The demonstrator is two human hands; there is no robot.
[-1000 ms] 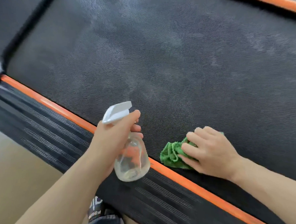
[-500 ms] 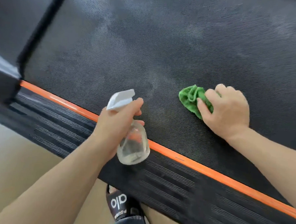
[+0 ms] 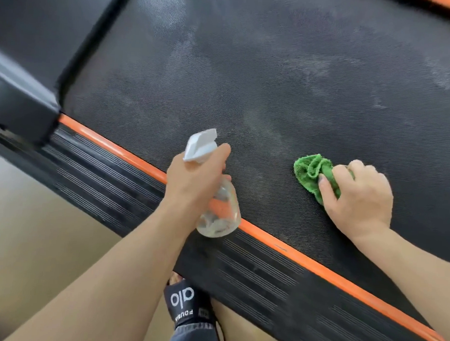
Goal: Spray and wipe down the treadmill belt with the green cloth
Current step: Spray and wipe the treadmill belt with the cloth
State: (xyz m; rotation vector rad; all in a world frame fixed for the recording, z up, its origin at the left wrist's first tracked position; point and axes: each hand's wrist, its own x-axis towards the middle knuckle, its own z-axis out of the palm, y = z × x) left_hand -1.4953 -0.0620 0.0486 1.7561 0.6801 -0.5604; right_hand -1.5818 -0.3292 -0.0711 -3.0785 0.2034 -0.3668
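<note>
Treadmill belt [image 3: 249, 80], green cloth [image 3: 312, 175] unmoved since before, right hand [image 3: 360, 198] pressing

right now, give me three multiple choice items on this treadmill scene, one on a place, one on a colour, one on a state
1. Where does the green cloth lie?
A. on the treadmill belt
B. on the floor
C. on the ribbed side rail

2. What colour is the stripe between belt and side rail?
A. yellow
B. orange
C. blue

3. What is the left hand doing?
A. resting flat on the belt
B. hanging idle with nothing in it
C. gripping the clear spray bottle

Answers:
1 A, the cloth sits on the dark textured belt under the right hand, past the stripe.
2 B, a bright orange line runs along the belt's near edge.
3 C, its fingers curl round the bottle's neck below the white spray head.
</note>
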